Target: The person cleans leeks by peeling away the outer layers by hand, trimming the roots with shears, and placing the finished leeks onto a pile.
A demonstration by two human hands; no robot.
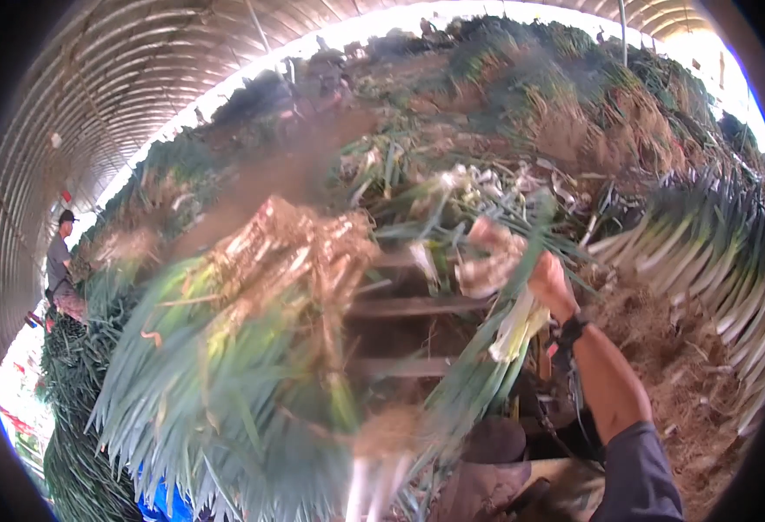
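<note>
My right hand [553, 284], with a dark band at the wrist, is right of the middle, blurred by motion. Its fingers are curled, and a long green leaf of a green onion [526, 283] crosses it. Pale onion stalks [519, 329] hang just below the hand. To the left lies a big bundle of green onions [226, 348], its brown roots [291, 239] at the far end and its leaves fanning toward me. White stalks with blurred roots [378, 483] show at the lower edge. I cannot see my left hand.
Trimmed onions with white stalks [704, 244] lie in a row at the right, beside a heap of brown root scraps [661, 365]. Large onion piles [487, 78] rise behind. A person [60, 270] is at the far left, under a curved ribbed roof [113, 78].
</note>
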